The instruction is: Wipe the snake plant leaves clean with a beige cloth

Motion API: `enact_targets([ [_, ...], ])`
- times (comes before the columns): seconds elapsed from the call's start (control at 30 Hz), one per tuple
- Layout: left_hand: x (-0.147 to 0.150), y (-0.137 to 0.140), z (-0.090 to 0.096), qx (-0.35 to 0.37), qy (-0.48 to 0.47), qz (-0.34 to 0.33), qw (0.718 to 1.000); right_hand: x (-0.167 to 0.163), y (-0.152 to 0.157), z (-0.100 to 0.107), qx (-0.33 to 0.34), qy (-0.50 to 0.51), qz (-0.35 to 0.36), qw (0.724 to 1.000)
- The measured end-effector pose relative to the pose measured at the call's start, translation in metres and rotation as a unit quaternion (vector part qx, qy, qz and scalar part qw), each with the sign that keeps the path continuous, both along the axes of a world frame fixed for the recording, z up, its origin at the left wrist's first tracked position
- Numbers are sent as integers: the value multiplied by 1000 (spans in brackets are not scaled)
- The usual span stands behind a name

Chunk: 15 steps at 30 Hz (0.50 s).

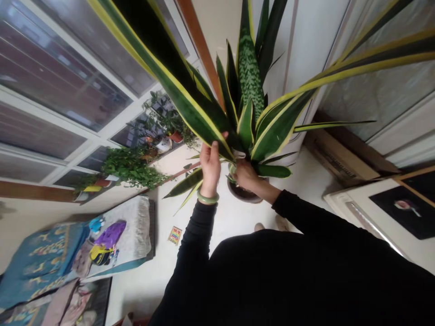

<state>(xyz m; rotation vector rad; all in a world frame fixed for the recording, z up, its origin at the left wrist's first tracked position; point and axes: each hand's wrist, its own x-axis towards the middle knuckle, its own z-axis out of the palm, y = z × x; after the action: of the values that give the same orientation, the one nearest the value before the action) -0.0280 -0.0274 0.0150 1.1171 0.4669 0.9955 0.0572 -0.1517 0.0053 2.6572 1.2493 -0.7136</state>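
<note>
A large snake plant [251, 90] with yellow-edged green leaves stands in a dark round pot [245, 195]. My left hand [210, 167], with a green bangle [207, 198] at the wrist, is closed on a long, wide snake plant leaf [190, 104] near its lower end, thumb on the near face. Low among the leaf bases, just above the pot, my right hand [247, 174] has its fingers bent and closed. A small whitish piece [239, 154] shows at those fingertips; its kind is unclear. Leaves and the hand itself hide part of the right fingers.
Potted plants [131, 165] line the sill under the window [68, 81] at left. A sofa or bench [44, 258] with covers and clothes stands lower left. On the floor lies a small colourful card [174, 235]. Right are a cardboard box [340, 156] and a white cabinet [363, 203].
</note>
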Motion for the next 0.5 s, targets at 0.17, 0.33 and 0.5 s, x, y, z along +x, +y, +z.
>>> enact_targets([
  [0.17, -1, 2, 2, 5, 10, 7, 1000, 22, 19, 8, -107, 42, 7, 993],
  [0.33, -1, 0, 3, 5, 1, 1, 1000, 30, 21, 15, -120, 40, 6, 992],
  [0.5, -1, -1, 4, -3, 0, -11, 1000, 31, 22, 8, -153, 46, 7, 987],
])
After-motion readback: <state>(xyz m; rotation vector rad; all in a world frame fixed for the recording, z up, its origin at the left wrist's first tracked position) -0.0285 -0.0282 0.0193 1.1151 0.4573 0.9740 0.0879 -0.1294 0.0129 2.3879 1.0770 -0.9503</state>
